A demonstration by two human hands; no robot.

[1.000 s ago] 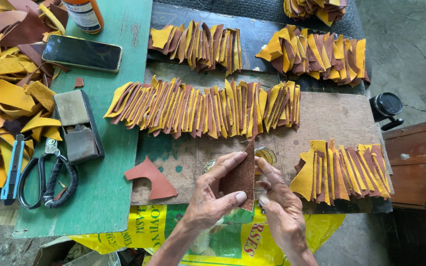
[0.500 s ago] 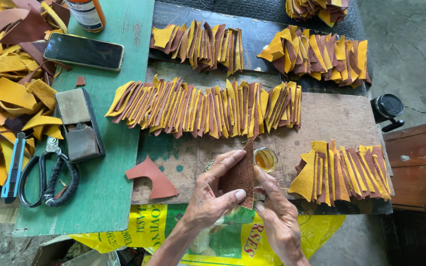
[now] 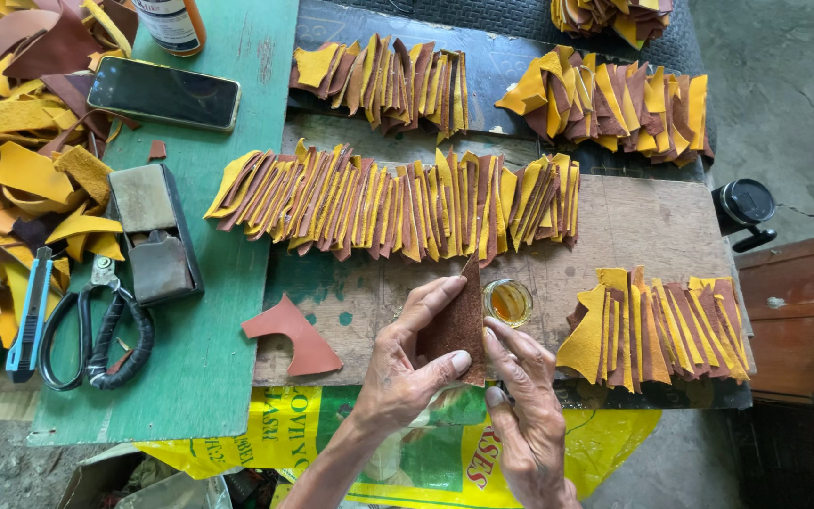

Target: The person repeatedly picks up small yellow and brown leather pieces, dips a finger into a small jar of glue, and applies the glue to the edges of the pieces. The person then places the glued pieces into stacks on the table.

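My left hand (image 3: 405,369) pinches a pointed brown leather piece (image 3: 457,323) between thumb and fingers, holding it upright over the wooden board (image 3: 652,226). My right hand (image 3: 526,407) sits just right of the piece, its fingers touching the lower right edge. A small round jar of amber liquid (image 3: 508,302) stands right behind my right fingers. A long fanned row of brown and yellow leather pieces (image 3: 398,203) lies above my hands. A shorter fanned stack (image 3: 657,325) lies to the right.
On the green mat (image 3: 228,311) at left lie a loose reddish leather piece (image 3: 296,335), a grey block tool (image 3: 154,233), black scissors (image 3: 96,335), a blue utility knife (image 3: 28,311), a phone (image 3: 164,92) and a scrap heap (image 3: 21,160). More stacks (image 3: 605,99) lie behind.
My hands have shifted the brown piece slightly, and my right fingers have slid lower along its edge. The small jar now shows fully beside the piece.
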